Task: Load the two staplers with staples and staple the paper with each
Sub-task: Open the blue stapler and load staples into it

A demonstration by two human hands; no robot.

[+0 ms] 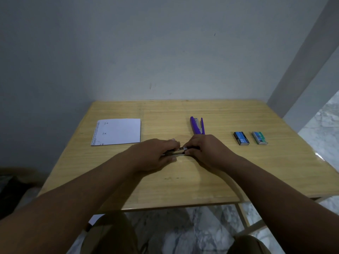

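Both hands meet over the middle of the counter [201,180], and each has its fingers curled round one end of a small dark stapler [178,151]. The left hand [156,154] holds the left end in its grip. The right hand [205,151] holds the right end in its grip. Only a short shiny metal part of the stapler shows between the two hands; the rest is hidden under the fingers. It sits low, at or just above the counter, and I cannot tell if it touches.

Just behind the right hand's grip lies a purple stapler [197,126], flat on the counter, with nobody touching it. Further off to the right of the grip lie two little boxes of staples side by side, a blue box [241,138] and then a green box [259,138], a little apart from each other.

Behind and to the left of the left hand's grip lies the white paper [117,132], flat on the counter, with small marks near its left edge.
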